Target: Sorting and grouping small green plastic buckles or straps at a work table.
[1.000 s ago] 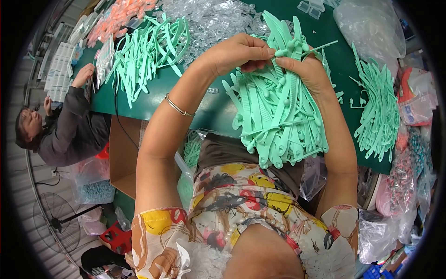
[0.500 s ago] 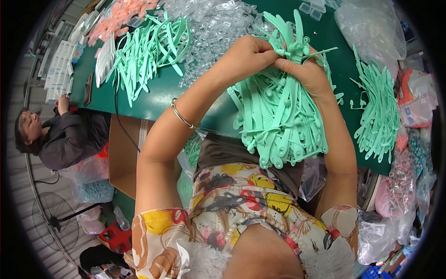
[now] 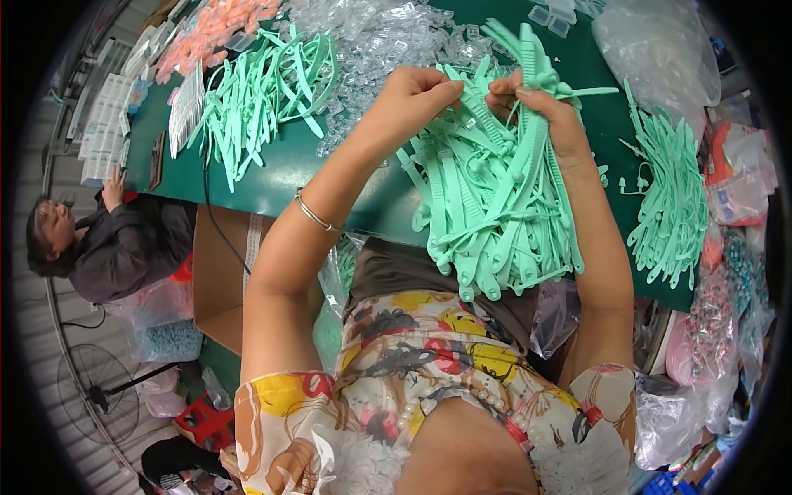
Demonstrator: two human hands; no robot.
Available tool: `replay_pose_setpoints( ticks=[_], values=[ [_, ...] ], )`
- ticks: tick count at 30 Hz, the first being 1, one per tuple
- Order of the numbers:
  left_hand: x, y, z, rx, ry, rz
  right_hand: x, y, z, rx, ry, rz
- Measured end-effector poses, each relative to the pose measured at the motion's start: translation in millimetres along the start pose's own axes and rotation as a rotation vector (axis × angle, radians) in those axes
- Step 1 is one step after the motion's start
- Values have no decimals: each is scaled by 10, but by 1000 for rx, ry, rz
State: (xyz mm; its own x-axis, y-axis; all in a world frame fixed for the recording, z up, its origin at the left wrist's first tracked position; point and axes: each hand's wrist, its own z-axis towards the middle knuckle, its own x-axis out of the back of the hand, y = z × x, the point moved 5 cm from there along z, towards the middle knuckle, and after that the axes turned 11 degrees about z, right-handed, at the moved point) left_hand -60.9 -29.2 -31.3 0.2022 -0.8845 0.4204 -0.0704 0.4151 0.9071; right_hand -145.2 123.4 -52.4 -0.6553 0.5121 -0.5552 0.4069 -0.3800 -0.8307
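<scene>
Mint-green plastic straps [image 3: 495, 214], with ridged bands and small round knobs, lie in a thick heap at the table's front edge, some hanging over it. Above the heap's far end, my right hand [image 3: 554, 124] is closed round several straps, their ends sticking up and out to the right past the thumb. My left hand [image 3: 419, 101] is pinched at the heap's far left side, a ridged strap at its fingertips; the exact grip is partly hidden. A small gap separates the two hands.
More green straps lie in a left pile [image 3: 268, 99] and a right pile [image 3: 672, 198] on the green table [image 3: 371, 198]. Clear plastic pieces [image 3: 379, 41] spread behind my hands, orange pieces [image 3: 210, 37] farther left. A plastic bag [image 3: 656, 49] sits far right. Another person [image 3: 124, 239] sits at left.
My hands were together at the bundle and have come apart; the left has moved left. The straps in my right hand have shifted, with one end reaching farther right.
</scene>
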Motion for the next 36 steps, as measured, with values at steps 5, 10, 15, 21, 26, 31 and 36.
replay_pose_setpoints(
  ticks=[5,10,15,21,26,31,36],
  values=[
    [58,90,-42,-241,191,590,-5,-27,39,-9,-235,388],
    [-117,585,-105,-666,470,633,-37,-26,36,-3,-239,360],
    [-401,507,90,-385,126,698,14,-62,36,18,-234,325],
    [-379,252,96,-202,126,345,-46,-27,18,10,-114,354],
    [-301,168,51,-143,133,131,26,-41,13,4,-17,164],
    [-255,144,7,-130,111,213,31,-47,-2,51,95,-15],
    [64,126,-181,-323,250,223,-36,-33,-13,-43,88,-17]
  ],
)
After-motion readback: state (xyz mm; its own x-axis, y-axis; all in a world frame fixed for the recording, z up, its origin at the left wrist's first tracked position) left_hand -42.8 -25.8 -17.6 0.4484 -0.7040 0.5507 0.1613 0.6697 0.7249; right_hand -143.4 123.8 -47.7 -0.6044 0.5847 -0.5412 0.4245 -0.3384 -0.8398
